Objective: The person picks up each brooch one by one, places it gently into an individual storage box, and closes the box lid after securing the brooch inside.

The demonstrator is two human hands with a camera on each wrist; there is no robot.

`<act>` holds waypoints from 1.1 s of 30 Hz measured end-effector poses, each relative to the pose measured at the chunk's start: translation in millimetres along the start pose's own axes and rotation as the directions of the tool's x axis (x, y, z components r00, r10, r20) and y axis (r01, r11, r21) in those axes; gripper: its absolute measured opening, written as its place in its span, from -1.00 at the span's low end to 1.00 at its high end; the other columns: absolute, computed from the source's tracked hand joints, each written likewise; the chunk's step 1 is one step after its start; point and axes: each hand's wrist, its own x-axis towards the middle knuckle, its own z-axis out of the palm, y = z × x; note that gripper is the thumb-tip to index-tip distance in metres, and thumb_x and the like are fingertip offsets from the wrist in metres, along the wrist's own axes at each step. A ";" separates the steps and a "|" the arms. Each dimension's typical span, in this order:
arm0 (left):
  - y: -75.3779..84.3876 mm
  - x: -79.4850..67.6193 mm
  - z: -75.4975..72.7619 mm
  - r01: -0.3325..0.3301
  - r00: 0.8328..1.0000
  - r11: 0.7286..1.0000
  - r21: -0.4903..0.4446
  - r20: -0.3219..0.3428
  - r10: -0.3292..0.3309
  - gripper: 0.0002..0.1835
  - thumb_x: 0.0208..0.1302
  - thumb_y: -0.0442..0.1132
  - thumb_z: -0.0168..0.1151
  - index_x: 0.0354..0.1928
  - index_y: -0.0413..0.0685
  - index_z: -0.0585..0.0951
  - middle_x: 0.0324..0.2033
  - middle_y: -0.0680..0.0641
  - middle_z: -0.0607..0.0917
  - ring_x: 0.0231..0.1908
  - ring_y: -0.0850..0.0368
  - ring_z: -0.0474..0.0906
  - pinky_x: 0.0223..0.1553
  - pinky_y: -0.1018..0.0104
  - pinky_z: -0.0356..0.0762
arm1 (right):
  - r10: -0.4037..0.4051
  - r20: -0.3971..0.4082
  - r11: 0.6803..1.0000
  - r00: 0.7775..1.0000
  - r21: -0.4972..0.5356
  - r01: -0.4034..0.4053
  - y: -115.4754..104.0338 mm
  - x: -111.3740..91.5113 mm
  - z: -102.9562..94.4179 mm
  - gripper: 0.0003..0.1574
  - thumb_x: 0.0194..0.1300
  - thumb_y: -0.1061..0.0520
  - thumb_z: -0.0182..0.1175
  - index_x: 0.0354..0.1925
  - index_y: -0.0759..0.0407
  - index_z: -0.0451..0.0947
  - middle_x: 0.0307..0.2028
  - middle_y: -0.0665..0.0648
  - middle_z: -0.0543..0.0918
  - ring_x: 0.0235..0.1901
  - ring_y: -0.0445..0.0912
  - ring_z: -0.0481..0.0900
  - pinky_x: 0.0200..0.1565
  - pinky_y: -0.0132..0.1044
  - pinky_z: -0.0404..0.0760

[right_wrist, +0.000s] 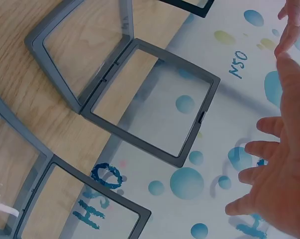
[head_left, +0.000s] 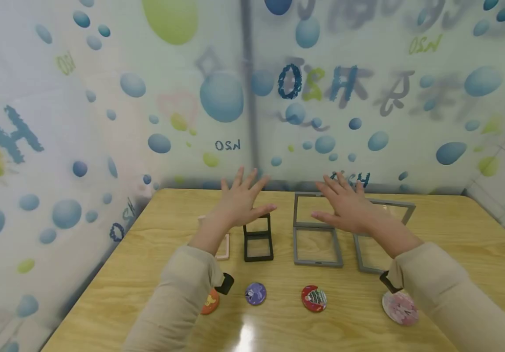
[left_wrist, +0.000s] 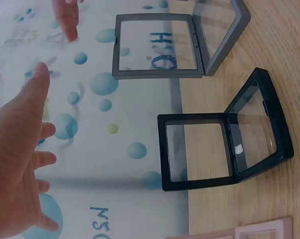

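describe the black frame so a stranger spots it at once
On the wooden table, look past the round badges to the open hinged frames. Between the pink frame and the grey frames sits the black frame, smaller than the grey ones and the only black one.

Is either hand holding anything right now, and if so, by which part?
Nothing is held. The left hand and right hand both hover with fingers spread, neither gripping the open hinged black square frame nor anything else on the wooden table.
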 end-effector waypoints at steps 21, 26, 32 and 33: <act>-54.8 -79.8 7.3 0.028 0.983 0.989 -0.145 -0.177 -0.054 -0.70 0.07 -0.06 0.29 -0.33 -0.18 0.56 -0.42 -0.07 0.53 -0.46 0.11 0.43 -0.43 0.25 0.44 | -0.210 -0.196 0.978 0.958 -0.031 0.208 -67.9 6.7 26.1 -0.68 0.09 0.00 0.28 -0.34 0.24 0.54 -0.47 0.06 0.45 -0.54 -0.14 0.37 -0.49 -0.33 0.42; -71.8 -102.3 19.4 0.086 0.996 0.953 -0.289 0.013 -0.086 -0.78 0.05 -0.13 0.31 -0.48 -0.12 0.52 -0.60 0.03 0.51 -0.60 0.21 0.37 -0.55 0.34 0.38 | -0.194 -0.091 0.974 0.977 0.101 0.203 -99.2 11.2 35.7 -0.73 0.10 0.05 0.26 -0.34 0.24 0.53 -0.44 0.08 0.52 -0.52 -0.14 0.44 -0.45 -0.31 0.48; -78.1 -131.2 40.6 0.271 0.953 0.837 -0.475 0.252 -0.166 -0.76 -0.02 -0.22 0.37 -0.50 -0.15 0.47 -0.64 -0.02 0.49 -0.67 0.16 0.41 -0.65 0.33 0.44 | -0.202 0.004 0.945 0.979 0.262 0.194 -132.3 16.0 53.6 -0.78 0.09 0.11 0.26 -0.39 0.26 0.52 -0.54 0.08 0.55 -0.60 -0.17 0.41 -0.47 -0.30 0.47; -78.0 -135.5 43.9 0.302 0.942 0.820 -0.487 0.284 -0.178 -0.75 -0.03 -0.22 0.37 -0.50 -0.15 0.46 -0.65 -0.03 0.48 -0.68 0.15 0.42 -0.65 0.32 0.45 | -0.202 0.020 0.938 0.979 0.292 0.188 -137.2 16.5 57.1 -0.79 0.09 0.12 0.26 -0.40 0.27 0.51 -0.58 0.06 0.53 -0.63 -0.18 0.38 -0.50 -0.32 0.44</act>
